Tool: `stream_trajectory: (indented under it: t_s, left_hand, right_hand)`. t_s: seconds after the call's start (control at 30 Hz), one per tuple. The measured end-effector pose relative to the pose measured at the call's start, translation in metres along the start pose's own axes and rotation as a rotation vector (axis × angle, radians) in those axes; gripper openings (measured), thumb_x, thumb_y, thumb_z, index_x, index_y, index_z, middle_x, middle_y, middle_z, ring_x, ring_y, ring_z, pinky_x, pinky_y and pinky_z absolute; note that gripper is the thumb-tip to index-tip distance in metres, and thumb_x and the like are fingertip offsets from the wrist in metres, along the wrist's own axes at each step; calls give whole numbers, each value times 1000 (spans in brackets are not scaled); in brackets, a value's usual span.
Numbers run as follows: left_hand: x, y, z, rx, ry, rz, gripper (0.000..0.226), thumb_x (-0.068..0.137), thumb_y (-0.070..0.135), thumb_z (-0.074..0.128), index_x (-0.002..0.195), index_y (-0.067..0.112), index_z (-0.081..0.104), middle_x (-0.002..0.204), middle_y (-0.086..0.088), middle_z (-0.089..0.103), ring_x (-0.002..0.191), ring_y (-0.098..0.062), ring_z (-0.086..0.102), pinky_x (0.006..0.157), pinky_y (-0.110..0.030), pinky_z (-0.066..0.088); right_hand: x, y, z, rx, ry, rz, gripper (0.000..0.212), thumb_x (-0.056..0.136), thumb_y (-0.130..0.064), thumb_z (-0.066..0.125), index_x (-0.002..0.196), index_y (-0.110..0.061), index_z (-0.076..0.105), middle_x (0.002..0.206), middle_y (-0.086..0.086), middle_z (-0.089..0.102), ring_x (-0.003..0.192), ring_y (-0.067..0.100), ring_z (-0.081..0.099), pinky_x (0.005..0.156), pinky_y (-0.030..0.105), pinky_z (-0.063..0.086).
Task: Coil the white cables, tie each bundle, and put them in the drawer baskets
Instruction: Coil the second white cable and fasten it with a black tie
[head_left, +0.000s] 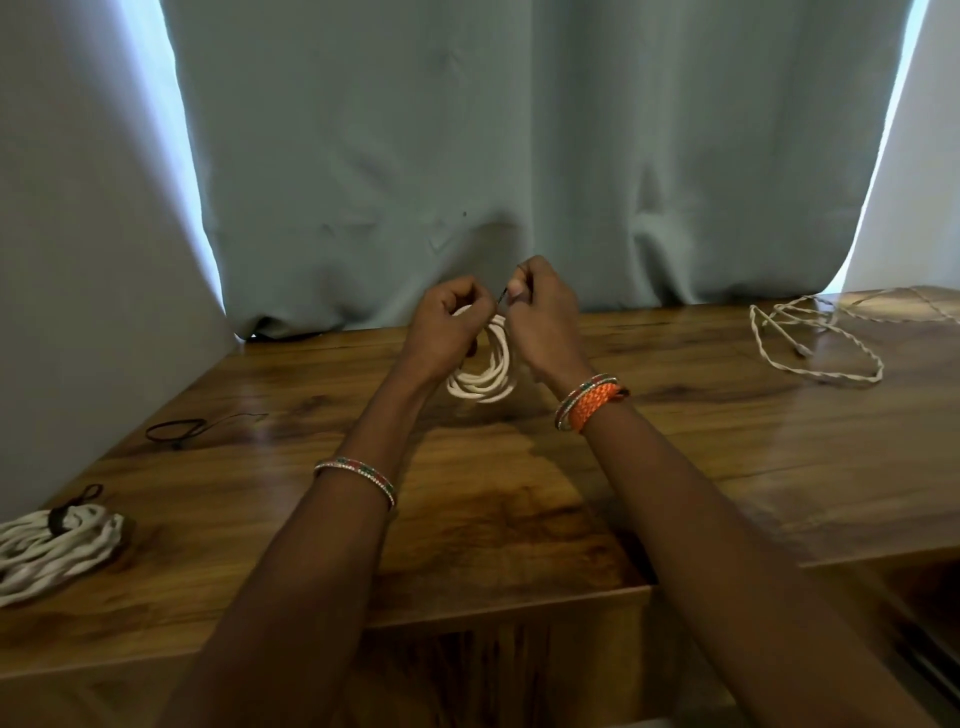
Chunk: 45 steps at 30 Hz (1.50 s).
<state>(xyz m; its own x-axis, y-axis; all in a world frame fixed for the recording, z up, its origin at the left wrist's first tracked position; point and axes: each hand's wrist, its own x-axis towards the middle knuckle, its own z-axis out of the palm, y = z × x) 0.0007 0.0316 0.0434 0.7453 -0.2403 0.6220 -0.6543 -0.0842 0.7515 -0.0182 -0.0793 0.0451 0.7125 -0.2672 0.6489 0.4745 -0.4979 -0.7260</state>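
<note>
Both hands raised over the desk (519, 493) mid-tie: left hand (447, 322) and right hand (540, 317) each pinch an end of the dark tie (501, 297), coiled white cable (485, 374) hanging between so the loops stay stacked. Tied bundle (52, 545) parked left; loose cable (815, 338) waits far right.

I see a glossy wooden table (519, 499) with strong grain, its near edge stepping down to a lower shelf at my right. Behind it hangs a grey-green curtain (519, 156), its hem bunched on the tabletop, with pale walls (67, 208) either side and daylight leaking along the curtain's edges.
</note>
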Motion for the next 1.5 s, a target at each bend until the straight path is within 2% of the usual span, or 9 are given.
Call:
stream_trajectory:
  t_s: [0.13,0.27,0.53,0.73,0.87,1.07,1.23,1.37,1.5]
  left_hand:
    - [-1,-4,-7,0,65,-37,29,89,1,48,63,13,51,37,10,43,30,-2,32,34,-12,27]
    - [1,-9,-9,61,68,-42,27,88,15,57,62,15,49,38,10,45,32,-1,36,37,-12,30]
    - [-2,-5,-2,96,-19,17,14,74,24,58,61,23,53,53,15,57,53,4,49,55,-17,38]
    - [-2,4,0,-26,-115,-116,10,79,16,59,70,20,58,70,1,57,65,-6,52,61,-25,41]
    - [-7,6,-3,-105,-183,-83,6,70,20,60,75,17,59,84,-8,61,84,-18,54,76,-32,44]
    - [-10,7,-11,-104,-232,-146,14,88,2,56,80,13,56,80,-1,61,67,-3,59,61,-15,49]
    - [-13,17,-14,-279,-234,-287,23,96,18,45,88,9,65,64,2,69,56,-8,64,57,-19,53]
    - [-14,13,-13,-178,-264,-243,13,89,14,58,101,16,64,84,3,69,66,-4,65,65,-21,54]
    - [-16,12,-7,-159,-205,-191,18,88,11,61,105,16,60,90,2,64,69,-5,63,66,-29,55]
  right_hand:
    - [4,-6,-13,531,-274,316,14,91,-7,55,77,-12,53,72,7,60,56,12,54,56,25,46]
    - [3,0,-20,539,-409,297,9,88,-16,64,84,-9,61,70,4,65,60,11,62,62,26,51]
    - [2,7,-8,19,-61,0,31,84,-9,65,62,-17,45,59,-3,52,55,7,48,51,12,37]
    - [-9,-5,-8,-224,98,-315,22,80,0,56,75,-12,39,59,-5,44,55,17,47,48,28,33]
    - [-11,-6,-10,-215,104,-307,26,79,1,58,72,-13,37,55,-11,37,49,8,38,45,22,31]
    - [-11,-4,-10,-170,50,-246,23,82,-2,59,73,-12,42,57,-12,43,53,3,46,47,17,30]
    - [-2,5,-13,-62,121,-221,19,85,-4,60,74,-10,46,64,2,56,62,18,58,56,35,46]
    - [-6,3,-13,-101,124,-267,17,88,-3,57,77,-9,47,61,-10,48,56,-4,51,50,12,40]
    - [-4,2,-16,11,169,-199,14,87,-8,61,79,-3,51,65,-4,54,62,9,56,52,18,44]
